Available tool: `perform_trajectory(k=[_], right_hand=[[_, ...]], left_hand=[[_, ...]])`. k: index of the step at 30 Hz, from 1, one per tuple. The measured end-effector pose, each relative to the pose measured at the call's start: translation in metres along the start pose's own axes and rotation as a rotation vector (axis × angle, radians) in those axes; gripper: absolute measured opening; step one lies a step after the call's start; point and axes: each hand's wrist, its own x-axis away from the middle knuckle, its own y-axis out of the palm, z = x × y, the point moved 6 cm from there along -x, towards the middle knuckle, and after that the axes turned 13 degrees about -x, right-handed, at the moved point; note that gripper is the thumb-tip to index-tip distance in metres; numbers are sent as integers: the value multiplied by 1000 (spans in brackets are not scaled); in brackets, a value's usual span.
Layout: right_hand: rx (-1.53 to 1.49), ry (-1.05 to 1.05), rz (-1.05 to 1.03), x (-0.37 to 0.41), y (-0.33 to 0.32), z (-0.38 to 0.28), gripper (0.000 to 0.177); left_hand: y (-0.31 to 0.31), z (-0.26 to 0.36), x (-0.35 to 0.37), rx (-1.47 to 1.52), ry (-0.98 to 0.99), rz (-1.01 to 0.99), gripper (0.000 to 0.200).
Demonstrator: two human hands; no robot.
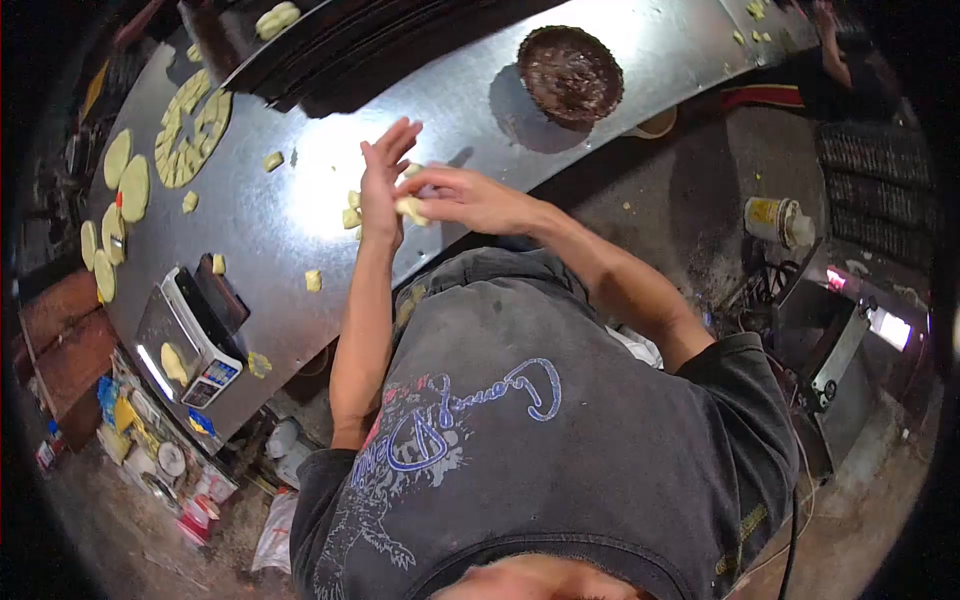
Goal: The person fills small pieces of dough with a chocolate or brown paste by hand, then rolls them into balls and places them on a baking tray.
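Note:
My left hand point(380, 190) is raised over the metal table with its fingers stretched out and the palm turned toward my right hand. My right hand point(465, 198) has its fingers curled around a pale piece of dough point(411, 209), close against the left palm. Beside and partly behind my left hand lie several small dough pieces point(351, 216) on the metal table point(270, 225). Further left, single dough pieces point(313, 281) are scattered on the steel. Fingers hide part of the held dough.
A round bowl of dark, glossy filling point(568, 75) stands at the back right. On the left are flat dough rounds point(134, 188), a cut dough ring point(190, 140) and a digital scale point(190, 345) with dough on it. Dark stacked trays point(380, 45) overhang the far edge.

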Motion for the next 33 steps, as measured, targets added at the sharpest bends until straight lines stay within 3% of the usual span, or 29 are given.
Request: perform_trajectory(k=[2, 6, 9, 10, 11, 13, 15, 18, 21, 22, 23, 24, 25, 27, 28, 31, 33], right_hand=[[146, -293, 90, -3, -8, -21, 28], [495, -667, 312, 15, -49, -68, 21], [152, -374, 336, 20, -86, -71, 23], [-426, -245, 226, 16, -87, -58, 26], [-495, -232, 247, 20, -89, -56, 28], [-634, -205, 282, 30, -85, -56, 32], [-872, -70, 245, 42, -86, -58, 36], [-1005, 33, 178, 45, -106, -8, 29], [-958, 90, 179, 48, -135, -9, 25], [-792, 128, 327, 49, -149, -23, 24], [-537, 149, 335, 48, -177, -11, 23], [-436, 24, 322, 42, -203, 3, 23], [-165, 76, 495, 46, -228, 4, 24], [365, -231, 767, 50, -272, 16, 21], [469, -171, 766, 49, -273, 23, 21], [750, -22, 733, 41, -268, 27, 21], [891, 37, 684, 33, -253, 26, 21]], left_hand=[[35, 32, -8, 537, -140, 38, 71], [63, 49, -29, 655, -135, 158, 55], [97, 98, -20, 334, 295, 113, 48], [109, 111, -15, -84, 610, 102, 50], [118, 113, -8, -265, 751, 131, 47], [138, 125, 6, -938, 1104, 111, 47], [144, 113, 7, -832, 1150, 151, 47], [151, 77, -10, -620, 1120, 104, 40], [171, 44, -27, -629, 924, -77, 62], [181, 39, -32, -597, 850, -124, 75], [185, 40, -30, -696, 776, -163, 79], [183, 33, -29, -768, 645, -151, 75], [180, 22, -29, -836, 515, -136, 71], [161, -6, -31, -695, 196, -284, 61], [150, -20, -29, -621, 36, -358, 56], [129, -20, -25, -698, 82, -296, 43], [120, -18, -22, -642, -2, -244, 39]])
